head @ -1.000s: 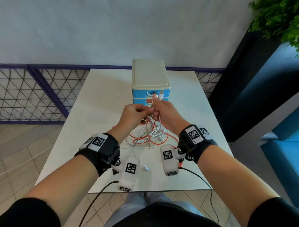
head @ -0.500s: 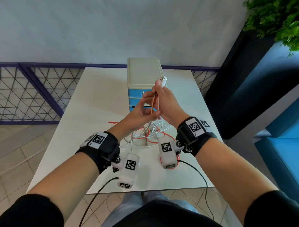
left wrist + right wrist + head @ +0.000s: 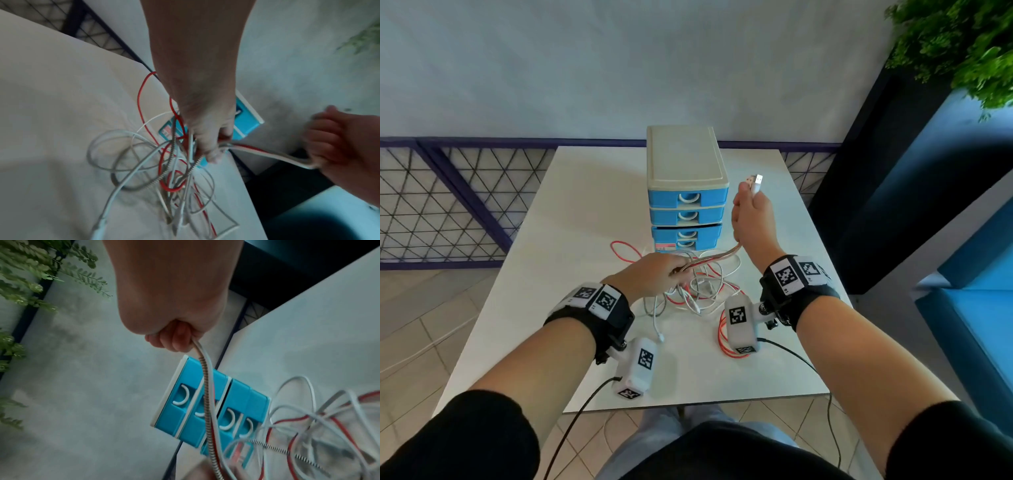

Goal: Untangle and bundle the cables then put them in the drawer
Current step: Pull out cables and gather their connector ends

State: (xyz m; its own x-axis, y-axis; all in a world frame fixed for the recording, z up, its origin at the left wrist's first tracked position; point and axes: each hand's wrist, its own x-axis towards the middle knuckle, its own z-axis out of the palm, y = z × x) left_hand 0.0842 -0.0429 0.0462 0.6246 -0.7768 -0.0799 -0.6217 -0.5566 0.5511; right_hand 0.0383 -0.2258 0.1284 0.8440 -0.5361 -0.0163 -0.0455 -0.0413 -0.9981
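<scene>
A tangle of white, grey, red and braided cables (image 3: 698, 287) (image 3: 164, 170) lies on the white table (image 3: 571, 246) in front of a blue drawer unit (image 3: 686, 205) (image 3: 207, 412) whose drawers look closed, the third slightly proud. My left hand (image 3: 654, 274) (image 3: 207, 142) is low over the tangle and grips a few strands. My right hand (image 3: 751, 216) (image 3: 174, 339) is raised right of the drawers, gripping the same strands, with a white USB plug (image 3: 756, 183) sticking out above it. The held strands (image 3: 717, 257) run taut between both hands.
A loop of red cable (image 3: 722, 337) lies near the right wrist camera. A metal lattice fence (image 3: 448, 205) stands left of the table, a dark panel and blue seat (image 3: 976, 308) to the right, and a green plant (image 3: 962, 44) at top right.
My hands, close together in front of the drawers before, have separated: the right rose and swung right with the plug end, the left dropped toward the tangle, stretching strands between them.
</scene>
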